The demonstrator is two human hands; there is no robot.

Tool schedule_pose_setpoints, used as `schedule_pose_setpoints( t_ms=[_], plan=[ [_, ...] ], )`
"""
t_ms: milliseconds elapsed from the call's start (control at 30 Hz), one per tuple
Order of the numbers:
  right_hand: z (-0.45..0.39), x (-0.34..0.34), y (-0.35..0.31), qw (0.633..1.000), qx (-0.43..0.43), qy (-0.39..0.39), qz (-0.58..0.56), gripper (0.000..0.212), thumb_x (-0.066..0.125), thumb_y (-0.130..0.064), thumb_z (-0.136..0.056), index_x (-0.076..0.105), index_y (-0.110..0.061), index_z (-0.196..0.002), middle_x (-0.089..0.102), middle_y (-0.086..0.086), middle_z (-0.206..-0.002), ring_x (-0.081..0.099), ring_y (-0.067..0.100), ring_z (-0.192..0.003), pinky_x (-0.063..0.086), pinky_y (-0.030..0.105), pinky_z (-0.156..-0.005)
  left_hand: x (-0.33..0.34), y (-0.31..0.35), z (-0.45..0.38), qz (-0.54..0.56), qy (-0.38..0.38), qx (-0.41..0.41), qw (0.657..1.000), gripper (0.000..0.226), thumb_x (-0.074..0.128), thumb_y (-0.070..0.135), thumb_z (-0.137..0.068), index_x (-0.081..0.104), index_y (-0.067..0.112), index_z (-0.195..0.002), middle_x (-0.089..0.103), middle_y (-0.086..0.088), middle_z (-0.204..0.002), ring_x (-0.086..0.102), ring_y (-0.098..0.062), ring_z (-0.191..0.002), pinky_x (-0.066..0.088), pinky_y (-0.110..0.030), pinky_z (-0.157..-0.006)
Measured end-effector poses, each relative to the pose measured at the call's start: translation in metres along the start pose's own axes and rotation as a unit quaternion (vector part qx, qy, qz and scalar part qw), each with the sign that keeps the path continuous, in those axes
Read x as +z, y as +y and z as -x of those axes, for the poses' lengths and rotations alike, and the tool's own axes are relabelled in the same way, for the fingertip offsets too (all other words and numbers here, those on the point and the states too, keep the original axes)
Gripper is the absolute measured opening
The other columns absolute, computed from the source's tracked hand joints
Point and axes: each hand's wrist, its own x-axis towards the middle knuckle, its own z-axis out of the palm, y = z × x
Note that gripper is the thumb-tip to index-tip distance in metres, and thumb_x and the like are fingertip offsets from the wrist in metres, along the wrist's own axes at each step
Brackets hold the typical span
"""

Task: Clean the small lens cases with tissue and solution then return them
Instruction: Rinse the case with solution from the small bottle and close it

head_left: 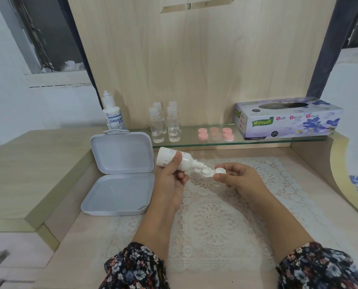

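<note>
A hard squeeze could flood the small white plastic lens case [210,172] and wet the lace mat [215,215] on the table, as its nozzle hovers right at one open well. The left hand [172,180] has its fingers curled round the tilted white plastic solution bottle [174,158]. The right hand [239,180] pinches the case's other end, above the mat.

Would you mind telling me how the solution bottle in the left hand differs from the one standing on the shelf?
The held solution bottle, gripped by the left hand, is tipped with its nozzle over the lens case; the Dream Eye bottle stands upright, untouched, at the shelf's left end. The held bottle shows only small print, while the shelf bottle shows a bold blue name. Both are white plastic with narrow tips.
</note>
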Motion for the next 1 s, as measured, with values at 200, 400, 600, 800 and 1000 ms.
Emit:
schedule_pose_setpoints(
  t_ms=[200, 400, 600, 800, 1000],
  plan=[
    [-0.0005, -0.0002, 0.0004, 1.0, 0.001, 0.0, -0.005, 0.024, 0.078, -0.007, -0.076, 0.072, -0.01, -0.099, 0.068, -0.003, -0.068, 0.054, -0.003, -0.05, 0.042, 0.009, -0.053, 0.0006, 0.0007, 0.0005, -0.004, -0.002, 0.003, 1.0, 0.034, 0.072, 0.022, -0.068, 0.055, 0.011, -0.096, 0.062, 0.001, -0.066, 0.036, -0.006, -0.044, 0.032, -0.019, -0.041],
    [-0.0001, -0.0005, 0.0002, 1.0, 0.002, -0.006, -0.01, 0.023, 0.077, -0.006, -0.076, 0.072, -0.01, -0.098, 0.069, -0.005, -0.067, 0.055, -0.003, -0.05, 0.042, 0.009, -0.053, 0.0013, 0.0012, 0.0018, -0.011, -0.009, 0.008, 1.0, 0.034, 0.071, 0.022, -0.069, 0.054, 0.011, -0.097, 0.063, 0.001, -0.067, 0.037, -0.006, -0.044, 0.032, -0.019, -0.042],
    [-0.0021, -0.0003, 0.0021, 1.0, 0.004, -0.003, -0.005, 0.022, 0.08, -0.009, -0.074, 0.074, -0.014, -0.095, 0.071, 0.005, -0.079, 0.056, 0.002, -0.058, 0.043, 0.014, -0.058, 0.0038, 0.0024, 0.0035, -0.006, -0.007, 0.016, 1.0, 0.027, 0.071, 0.021, -0.068, 0.056, 0.013, -0.09, 0.061, 0.001, -0.065, 0.037, -0.006, -0.043, 0.032, -0.02, -0.042],
    [-0.0023, -0.0003, 0.0019, 1.0, 0.004, -0.006, -0.006, 0.023, 0.08, -0.008, -0.074, 0.073, -0.014, -0.094, 0.071, 0.002, -0.076, 0.058, 0.001, -0.057, 0.043, 0.015, -0.059, 0.0043, 0.003, 0.0042, -0.01, -0.006, 0.02, 1.0, 0.028, 0.07, 0.02, -0.069, 0.055, 0.013, -0.09, 0.062, 0.001, -0.064, 0.036, -0.006, -0.043, 0.031, -0.019, -0.042],
    [-0.0018, -0.0002, 0.0005, 1.0, 0.005, -0.006, -0.004, 0.023, 0.079, -0.006, -0.074, 0.073, -0.013, -0.095, 0.071, 0.001, -0.075, 0.058, 0.0, -0.055, 0.043, 0.011, -0.056, 0.0037, 0.0025, 0.0045, -0.018, -0.01, 0.023, 1.0, 0.026, 0.07, 0.02, -0.07, 0.055, 0.013, -0.09, 0.063, 0.001, -0.065, 0.037, -0.006, -0.044, 0.032, -0.019, -0.043]
  ],
)
